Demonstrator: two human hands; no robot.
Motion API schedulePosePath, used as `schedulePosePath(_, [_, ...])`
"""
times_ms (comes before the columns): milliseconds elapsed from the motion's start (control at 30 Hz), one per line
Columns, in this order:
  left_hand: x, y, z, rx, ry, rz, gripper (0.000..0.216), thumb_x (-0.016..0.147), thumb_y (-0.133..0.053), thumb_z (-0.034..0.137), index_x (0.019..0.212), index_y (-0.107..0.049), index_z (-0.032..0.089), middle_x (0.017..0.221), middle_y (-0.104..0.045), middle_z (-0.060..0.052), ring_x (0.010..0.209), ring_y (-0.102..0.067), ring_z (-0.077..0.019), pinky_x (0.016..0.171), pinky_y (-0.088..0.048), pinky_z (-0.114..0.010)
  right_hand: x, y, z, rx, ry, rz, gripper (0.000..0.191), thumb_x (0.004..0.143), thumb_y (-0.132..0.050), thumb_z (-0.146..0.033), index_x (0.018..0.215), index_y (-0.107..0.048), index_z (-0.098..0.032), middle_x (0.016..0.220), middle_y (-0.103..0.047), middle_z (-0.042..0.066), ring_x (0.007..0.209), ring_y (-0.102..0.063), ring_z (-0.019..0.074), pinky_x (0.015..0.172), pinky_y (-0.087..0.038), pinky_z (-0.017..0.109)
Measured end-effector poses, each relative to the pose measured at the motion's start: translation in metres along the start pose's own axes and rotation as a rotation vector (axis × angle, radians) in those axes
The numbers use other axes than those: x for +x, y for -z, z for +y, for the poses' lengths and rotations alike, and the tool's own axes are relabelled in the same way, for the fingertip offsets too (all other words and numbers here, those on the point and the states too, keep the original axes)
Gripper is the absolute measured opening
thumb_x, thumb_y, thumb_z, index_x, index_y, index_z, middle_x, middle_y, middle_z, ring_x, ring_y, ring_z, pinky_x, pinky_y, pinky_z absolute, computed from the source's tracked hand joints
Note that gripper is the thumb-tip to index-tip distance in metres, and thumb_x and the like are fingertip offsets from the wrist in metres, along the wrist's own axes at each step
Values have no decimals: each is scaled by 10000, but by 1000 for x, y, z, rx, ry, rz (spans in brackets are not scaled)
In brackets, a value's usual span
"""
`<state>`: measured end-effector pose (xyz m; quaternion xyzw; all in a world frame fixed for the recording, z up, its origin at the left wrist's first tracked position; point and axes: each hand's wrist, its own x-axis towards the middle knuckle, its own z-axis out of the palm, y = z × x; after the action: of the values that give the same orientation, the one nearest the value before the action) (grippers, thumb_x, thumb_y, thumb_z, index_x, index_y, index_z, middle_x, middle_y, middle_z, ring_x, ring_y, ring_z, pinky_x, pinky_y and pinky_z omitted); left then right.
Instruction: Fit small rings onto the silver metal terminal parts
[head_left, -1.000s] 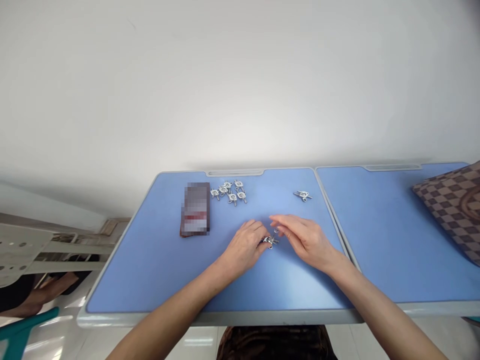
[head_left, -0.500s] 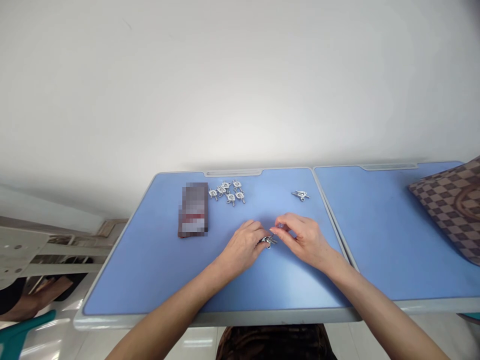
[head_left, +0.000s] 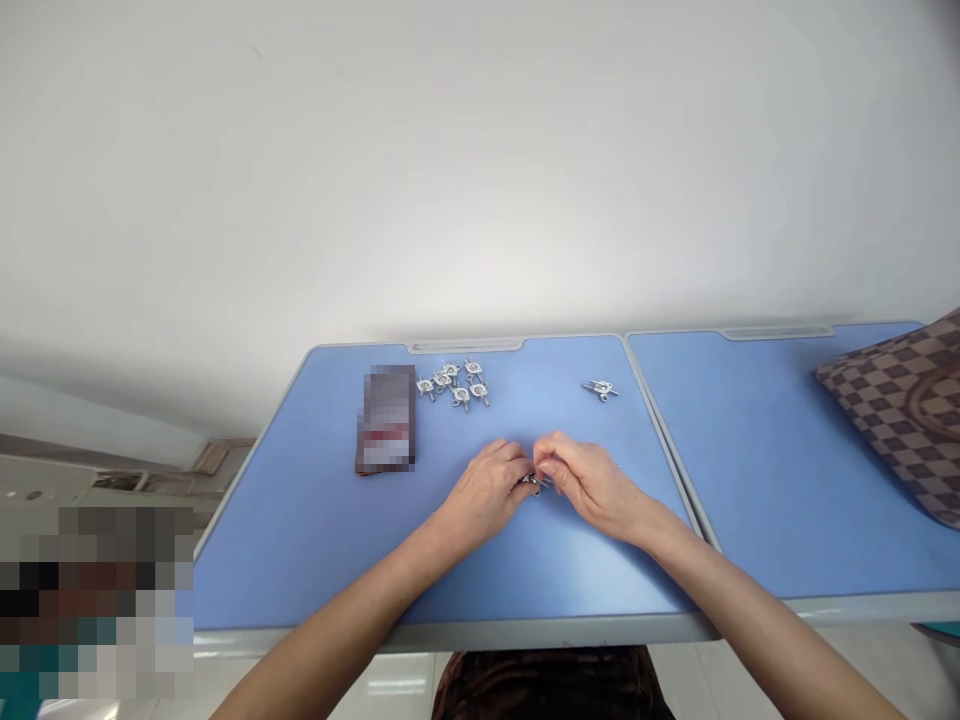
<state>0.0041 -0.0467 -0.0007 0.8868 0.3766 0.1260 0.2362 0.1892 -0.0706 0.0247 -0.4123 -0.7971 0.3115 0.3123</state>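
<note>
My left hand (head_left: 491,487) is closed on a small silvery metal fitting (head_left: 531,480), with thin prongs poking out to its right. My right hand (head_left: 589,482) meets it there, thumb and forefinger pinched together at the fitting's right end. Whatever those right fingertips grip is hidden behind them. Several similar metal fittings (head_left: 460,396), with pale rounded plates and stubby bolt-like ends, lie in a loose group farther back on the blue desk (head_left: 300,560). Apart from them, behind my right hand, rests another metal piece (head_left: 602,389) with thin prongs.
Left of the fittings lies a dark flat rectangular object (head_left: 387,420), blurred out. A checkered brown bag (head_left: 900,400) sits on the adjoining right desk (head_left: 780,480). A raised seam divides the two desks, and a white wall (head_left: 480,170) stands behind. The lower left is pixelated.
My right hand has moved slightly left, closer to my left hand, and its fingers curl more over the fitting. My left hand stays in place.
</note>
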Motion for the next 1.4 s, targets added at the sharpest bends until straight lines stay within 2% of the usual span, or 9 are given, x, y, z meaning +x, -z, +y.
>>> schedulePosePath(133, [0,1,1,-1,2,3,107,898,-575,209,902,-681,193,847,-607,-28,833,-543,-179,777,-453,-294,-3,9,-7,162,-107,-85,289,1027,-265,-328,918,-506,-210,807,-569,5,711,-529,125,666,-435,250])
schedulePosePath(233, [0,2,1,-8,0,-8,113,901,-576,211,932,-684,197,870,-615,-27,846,-543,-176,799,-452,-293,-3,12,-5,215,-143,-68,293,1023,-288,-318,968,-552,-203,796,-615,7,741,-575,132,702,-452,260])
schedulePosePath(433, [-1,2,0,29,-2,-15,106,898,-581,213,943,-672,182,848,-619,-27,838,-535,-183,791,-451,-297,1,0,11,-3,-113,222,256,911,-562,-337,701,-585,-192,636,-611,-8,579,-528,116,569,-394,245])
schedulePosePath(567, [0,2,0,35,-5,-21,92,892,-587,201,918,-671,175,848,-621,-26,833,-539,-183,795,-453,-301,1,-8,17,-155,-16,308,290,911,-539,-316,648,-504,-197,580,-543,-15,515,-452,106,532,-347,257])
schedulePosePath(733, [0,0,-1,15,-5,-15,100,877,-614,213,948,-677,180,882,-631,-31,871,-551,-190,819,-460,-312,0,-6,10,102,-75,106,143,973,-417,-283,906,-520,-209,749,-578,-11,609,-511,105,607,-416,233])
schedulePosePath(867, [0,-1,-1,5,-12,-4,88,882,-604,207,923,-680,190,878,-628,-29,871,-558,-188,810,-463,-307,-1,4,1,235,-155,-44,232,1005,-344,-334,927,-523,-210,802,-567,-2,705,-534,118,662,-444,240])
schedulePosePath(967, [-1,-1,-1,2,-6,-2,96,880,-608,209,937,-681,187,873,-629,-31,860,-556,-188,805,-464,-310,-2,12,-2,310,-180,-78,311,1020,-293,-351,999,-567,-205,874,-607,19,802,-579,131,746,-466,261])
schedulePosePath(1167, [-1,-1,-2,-9,-18,3,104,878,-612,206,959,-675,185,888,-641,-29,854,-550,-185,821,-459,-318,0,9,8,192,-151,100,246,952,-500,-332,828,-663,-196,788,-676,12,721,-615,137,682,-471,257])
schedulePosePath(1400, [0,-1,-2,9,-25,12,98,891,-591,212,837,-662,171,839,-627,-32,818,-545,-176,766,-455,-300,2,-3,15,-170,64,309,327,871,-624,-392,623,-567,-187,571,-587,-3,522,-511,111,527,-391,254])
